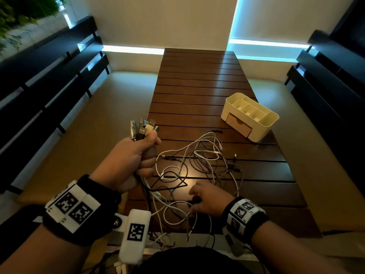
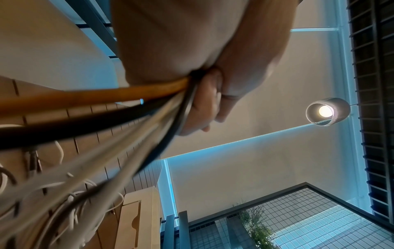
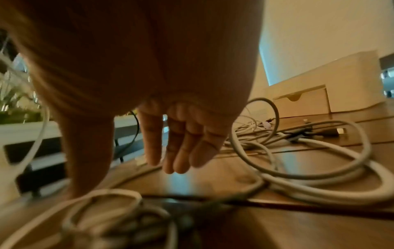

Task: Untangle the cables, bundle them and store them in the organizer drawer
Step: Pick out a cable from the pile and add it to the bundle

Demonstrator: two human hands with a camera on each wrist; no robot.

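Gripping cables point(image 1: 199, 167), left hand point(image 1: 130, 161) fisted.

We see a long table point(image 1: 197, 89) of dark brown wooden slats, with dark slatted benches point(image 1: 49, 76) on both sides. Behind it stands a pale wall point(image 1: 158, 20) with strips of cold blue light. A round lamp point(image 2: 327, 110) is lit, and green plants point(image 1: 19, 10) grow at the left.

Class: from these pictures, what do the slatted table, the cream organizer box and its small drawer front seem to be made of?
Slatted brown table: seemingly dark-stained wood, semi-gloss; parallel planks reflect light.
Cream organizer box: probably moulded plastic, smooth, with rounded corners and thin dividers.
Tan drawer front: a different tone, flat with a notch; wood or plastic, unclear.
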